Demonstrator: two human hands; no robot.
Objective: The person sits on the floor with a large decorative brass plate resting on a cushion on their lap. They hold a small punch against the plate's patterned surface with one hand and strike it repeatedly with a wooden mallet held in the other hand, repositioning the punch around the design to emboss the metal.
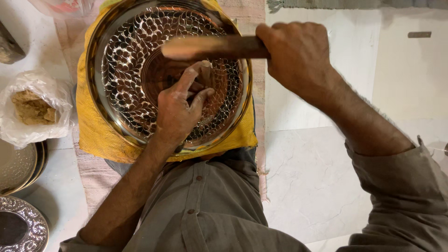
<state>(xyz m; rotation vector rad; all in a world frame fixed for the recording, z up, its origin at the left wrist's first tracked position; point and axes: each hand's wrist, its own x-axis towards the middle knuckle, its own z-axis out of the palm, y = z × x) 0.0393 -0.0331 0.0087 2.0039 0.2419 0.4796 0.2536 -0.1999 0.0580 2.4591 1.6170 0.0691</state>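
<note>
A round metal plate (pixel 126 70) with an embossed leaf pattern rests on a yellow cloth (pixel 93 135) in front of me. My left hand (pixel 179 105) rests inside the plate near its centre and pinches a small chisel-like tool (pixel 205 70) upright against the metal. Above the plate, my right hand (pixel 296 53) grips the dark handle of a wooden mallet (pixel 210 46), which is blurred and lies across the plate just over the small tool.
A plastic bag (pixel 32 107) with brown material lies at the left. Stacked metal plates (pixel 21 168) and another patterned plate (pixel 23 226) sit at the lower left. A pale woven mat (pixel 95 179) lies under the cloth, on a white marble floor (pixel 317 177).
</note>
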